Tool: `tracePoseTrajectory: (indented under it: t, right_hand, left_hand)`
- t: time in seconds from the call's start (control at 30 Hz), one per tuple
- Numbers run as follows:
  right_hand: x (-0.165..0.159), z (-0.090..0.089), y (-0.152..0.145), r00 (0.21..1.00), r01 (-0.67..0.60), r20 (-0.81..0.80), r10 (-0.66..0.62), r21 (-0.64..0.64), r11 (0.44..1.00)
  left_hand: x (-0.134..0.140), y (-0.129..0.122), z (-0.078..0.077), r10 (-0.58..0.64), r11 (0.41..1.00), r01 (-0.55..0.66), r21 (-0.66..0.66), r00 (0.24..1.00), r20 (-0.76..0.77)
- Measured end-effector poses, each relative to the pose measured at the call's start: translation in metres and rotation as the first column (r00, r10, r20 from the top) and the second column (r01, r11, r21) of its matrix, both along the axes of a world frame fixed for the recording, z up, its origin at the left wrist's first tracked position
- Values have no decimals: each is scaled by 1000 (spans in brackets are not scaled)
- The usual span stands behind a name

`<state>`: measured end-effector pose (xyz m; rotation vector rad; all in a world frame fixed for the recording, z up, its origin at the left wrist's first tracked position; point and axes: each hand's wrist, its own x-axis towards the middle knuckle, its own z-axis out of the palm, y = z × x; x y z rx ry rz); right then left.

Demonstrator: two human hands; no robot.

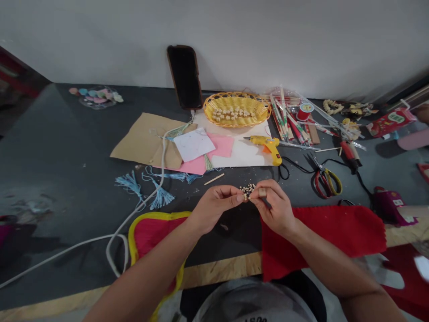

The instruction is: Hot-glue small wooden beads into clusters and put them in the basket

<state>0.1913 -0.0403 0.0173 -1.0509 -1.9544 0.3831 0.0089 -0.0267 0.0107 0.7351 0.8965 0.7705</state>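
Near the table's front middle, my left hand (223,205) pinches small pale beads (246,197) between thumb and forefinger. My right hand (275,209) faces it almost fingertip to fingertip, also in a pinch; what sits in that grip is too small to make out. A tan wrap (262,192) circles one of its fingers. Just beyond the fingertips lies a loose pile of small pale beads (248,187), partly hidden by the hands. A short wooden stick (214,179) rests to the left of the pile.
Behind are a yellow basket (209,108) with small pale clusters, a yellow glue gun (268,143) and a propped phone (185,76). Scissors (324,176) and red felt (338,228) lie right. Blue tassels (161,197) and a white cable (125,219) are left.
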Motion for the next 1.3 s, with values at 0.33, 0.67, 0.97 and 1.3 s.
tracePoseTrajectory:
  t: [0.33,0.67,0.97,1.3]
  right_hand:
    - [0,-4,0,999,-3,37,2,22,1000]
    - [1,-3,-1,1000,1,-18,-1,-6,1000]
    - [2,-4,0,999,-26,-21,24,-55,998]
    - [3,-5,0,999,-46,-13,45,-37,998]
  left_hand:
    - [-1,0,-2,-8,1000,8,-7,1000,4]
    - [0,0,0,-6,1000,6,-11,1000,3]
    - [-1,0,-1,-2,1000,2,0,1000,-6]
    - [-1,0,-3,-12,1000,12,9,1000,-28]
